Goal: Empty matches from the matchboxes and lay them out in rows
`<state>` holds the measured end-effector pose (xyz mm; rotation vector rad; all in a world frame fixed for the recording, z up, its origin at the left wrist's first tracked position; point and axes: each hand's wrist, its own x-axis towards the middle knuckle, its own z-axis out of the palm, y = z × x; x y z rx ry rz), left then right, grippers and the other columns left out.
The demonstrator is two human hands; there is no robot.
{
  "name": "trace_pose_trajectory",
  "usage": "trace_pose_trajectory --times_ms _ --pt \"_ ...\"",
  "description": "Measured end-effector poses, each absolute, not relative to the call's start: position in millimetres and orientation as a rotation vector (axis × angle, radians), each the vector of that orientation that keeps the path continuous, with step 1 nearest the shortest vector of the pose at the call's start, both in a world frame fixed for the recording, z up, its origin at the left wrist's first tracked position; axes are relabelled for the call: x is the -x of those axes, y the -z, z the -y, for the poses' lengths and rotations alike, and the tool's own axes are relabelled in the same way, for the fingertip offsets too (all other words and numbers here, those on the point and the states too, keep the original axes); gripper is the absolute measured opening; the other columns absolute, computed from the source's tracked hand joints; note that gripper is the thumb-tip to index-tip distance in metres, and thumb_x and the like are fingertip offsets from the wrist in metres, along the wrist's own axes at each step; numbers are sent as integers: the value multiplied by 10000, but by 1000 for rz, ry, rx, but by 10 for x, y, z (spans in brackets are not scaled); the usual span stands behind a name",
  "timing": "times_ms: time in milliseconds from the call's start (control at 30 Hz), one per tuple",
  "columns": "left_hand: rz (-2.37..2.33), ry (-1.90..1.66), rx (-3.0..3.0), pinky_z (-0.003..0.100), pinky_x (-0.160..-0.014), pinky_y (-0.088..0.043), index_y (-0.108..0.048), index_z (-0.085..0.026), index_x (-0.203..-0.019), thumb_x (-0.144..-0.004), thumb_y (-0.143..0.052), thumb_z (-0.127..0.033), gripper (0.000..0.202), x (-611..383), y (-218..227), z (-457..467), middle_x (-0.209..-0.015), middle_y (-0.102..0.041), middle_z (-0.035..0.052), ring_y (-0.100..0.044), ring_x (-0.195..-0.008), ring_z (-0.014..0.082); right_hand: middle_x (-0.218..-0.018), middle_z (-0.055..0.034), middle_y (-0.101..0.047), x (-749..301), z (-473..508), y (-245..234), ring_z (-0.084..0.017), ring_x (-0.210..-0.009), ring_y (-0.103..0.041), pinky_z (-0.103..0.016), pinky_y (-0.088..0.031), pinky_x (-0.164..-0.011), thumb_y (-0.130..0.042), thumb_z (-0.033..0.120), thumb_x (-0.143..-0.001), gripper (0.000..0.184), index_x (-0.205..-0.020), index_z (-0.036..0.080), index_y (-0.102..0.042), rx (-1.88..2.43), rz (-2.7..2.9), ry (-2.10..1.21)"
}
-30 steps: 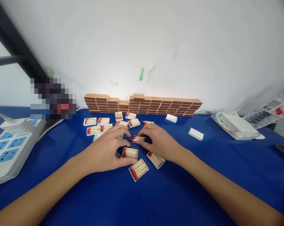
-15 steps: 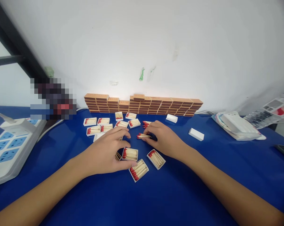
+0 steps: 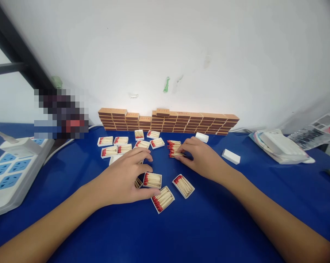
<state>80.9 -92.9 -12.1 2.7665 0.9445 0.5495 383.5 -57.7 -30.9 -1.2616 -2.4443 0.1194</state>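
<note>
My right hand (image 3: pixel 199 157) has its thumb and index finger closed on matches at the near edge of a loose pile of matches (image 3: pixel 173 146) on the blue table. My left hand (image 3: pixel 123 177) is open, fingers spread and curved, over several matchbox trays, hiding some of them. Its thumb reaches the edge of a tilted tray of matches (image 3: pixel 163 199). Just beyond the thumb lies another filled tray (image 3: pixel 152 180); a third filled tray (image 3: pixel 183 186) sits nearer my right forearm. More filled trays (image 3: pixel 125 148) stand in loose rows behind my left hand.
A long stack of brown matchboxes (image 3: pixel 192 122) lines the wall. Two white trays (image 3: pixel 231 156) rest at right, one partly behind my right hand. A white power strip (image 3: pixel 15 171) occupies the left edge; packets (image 3: pixel 280 146) lie far right.
My right hand has moved slightly right, bringing its bunch of matches against the loose pile, more of which now shows. My left hand has barely moved.
</note>
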Motion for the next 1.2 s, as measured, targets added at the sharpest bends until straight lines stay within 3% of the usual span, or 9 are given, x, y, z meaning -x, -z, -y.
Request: trace_pose_trajectory --times_ms 367,733,1067,1200 --pt "-945 -523 -2765 500 -1075 -574 -821 -187 -1037 -925 -732 -640 475 -802 116 906 -1246 -717 133 -640 -1281 341 -956 -72 -689 -3856 527 346 -269 -927 -623 -384 -496 -784 -772 312 -972 183 -935 228 -614 1325 2368 -34" --pt "-981 -469 -2692 528 -1097 -561 -825 -200 -1070 -784 -825 -719 593 -783 44 911 -1292 -706 138 -655 -1255 358 -979 -73 -691 -3869 499 348 -269 -939 -634 -392 -514 -802 -771 320 -970 180 -946 234 -615 1273 2365 -53" --pt "-1002 -386 -2603 469 -1089 -572 -815 -226 -1091 -756 -854 -500 434 -764 -28 952 -1325 -686 97 -621 -1311 336 -977 -90 -720 -4303 375 157 -286 -941 -669 -414 -514 -822 -661 404 -1018 187 -958 228 -666 1389 2279 62" --pt "-1001 -382 -2614 482 -1077 -579 -815 -222 -1105 -760 -842 -487 436 -761 -43 958 -1316 -696 106 -625 -1308 354 -963 -108 -729 -4677 196 208 -296 -895 -682 -420 -513 -812 -693 377 -962 179 -940 201 -713 1549 2265 120"
